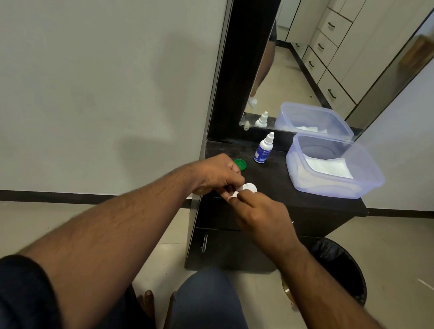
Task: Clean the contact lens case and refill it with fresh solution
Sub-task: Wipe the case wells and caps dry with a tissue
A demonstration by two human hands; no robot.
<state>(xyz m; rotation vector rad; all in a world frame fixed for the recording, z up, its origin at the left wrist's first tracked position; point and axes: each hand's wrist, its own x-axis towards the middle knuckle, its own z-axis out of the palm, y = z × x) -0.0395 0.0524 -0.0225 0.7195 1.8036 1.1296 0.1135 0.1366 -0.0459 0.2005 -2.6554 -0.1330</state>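
Observation:
A white contact lens case (248,187) is held over the front edge of a black cabinet top (274,184). My left hand (216,173) grips its left end. My right hand (259,211) pinches something small and white against the case; I cannot tell what it is. A green cap (240,164) lies on the cabinet top just behind my left hand. A small white solution bottle (264,149) with a blue label stands upright further back, its cap on.
A clear plastic tub (365,181) with white tissues inside sits at the right of the cabinet top, under a mirror (323,56). A bin with a black liner (342,267) stands on the floor at the right. My knee (207,306) is below the cabinet.

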